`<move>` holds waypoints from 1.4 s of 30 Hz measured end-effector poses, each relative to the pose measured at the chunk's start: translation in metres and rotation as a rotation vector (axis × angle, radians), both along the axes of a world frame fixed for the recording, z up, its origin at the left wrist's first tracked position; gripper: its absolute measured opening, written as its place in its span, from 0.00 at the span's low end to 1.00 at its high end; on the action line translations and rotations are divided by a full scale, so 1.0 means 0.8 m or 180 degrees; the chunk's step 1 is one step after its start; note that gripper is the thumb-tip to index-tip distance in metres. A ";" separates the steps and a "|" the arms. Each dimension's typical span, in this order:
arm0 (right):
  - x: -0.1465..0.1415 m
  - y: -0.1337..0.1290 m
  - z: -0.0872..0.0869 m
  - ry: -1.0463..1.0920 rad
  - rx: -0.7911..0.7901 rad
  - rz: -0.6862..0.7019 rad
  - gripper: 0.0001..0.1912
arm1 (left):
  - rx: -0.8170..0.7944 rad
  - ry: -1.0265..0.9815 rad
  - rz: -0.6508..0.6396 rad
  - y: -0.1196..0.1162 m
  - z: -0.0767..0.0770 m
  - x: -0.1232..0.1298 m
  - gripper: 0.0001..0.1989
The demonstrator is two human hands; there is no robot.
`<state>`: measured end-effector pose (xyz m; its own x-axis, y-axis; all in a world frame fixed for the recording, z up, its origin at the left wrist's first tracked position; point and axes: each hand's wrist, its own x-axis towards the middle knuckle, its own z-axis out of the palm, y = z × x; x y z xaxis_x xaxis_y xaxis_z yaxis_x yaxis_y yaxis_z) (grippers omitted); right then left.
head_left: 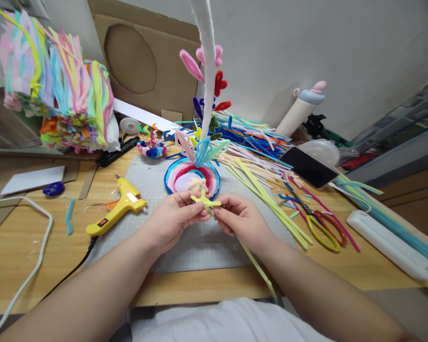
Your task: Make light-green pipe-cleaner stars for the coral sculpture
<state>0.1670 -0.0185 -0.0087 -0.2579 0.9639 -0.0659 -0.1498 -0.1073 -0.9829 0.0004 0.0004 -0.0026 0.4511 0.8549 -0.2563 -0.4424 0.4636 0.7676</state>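
Observation:
A small pale-yellow star shape bent from pipe cleaner (206, 202) is held up between my two hands. My left hand (176, 216) pinches its left side with thumb and fingers. At its right point, the fingertips of my right hand (244, 218) are closed on the pipe cleaner. A long yellow-green strand (258, 268) hangs below my right hand toward my lap; whether it joins the star is hidden. Just behind my hands stands a round base of coiled pipe cleaners (169, 178), with a white wrapped stem (209, 71) and colourful loops above it.
A yellow glue gun (119, 211) lies left on the grey mat (135, 251). Scissors (326, 230), loose yellow-green pipe cleaners (271, 204) and a phone (306, 166) lie right. Bundled pipe cleaners (71, 85) stand back left. A white cable (44, 251) crosses the table's left side.

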 end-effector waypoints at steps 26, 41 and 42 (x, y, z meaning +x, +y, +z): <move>0.015 -0.001 0.020 -0.0670 0.0727 -0.0388 0.05 | 0.0611 0.0321 0.0108 -0.005 0.005 0.004 0.10; -0.005 -0.009 0.005 0.0098 0.0296 -0.0624 0.09 | 0.0566 0.0011 0.0260 -0.011 0.003 0.012 0.11; -0.005 -0.009 0.005 0.0121 0.0256 -0.0636 0.09 | 0.0575 0.0043 0.0272 -0.011 0.004 0.012 0.11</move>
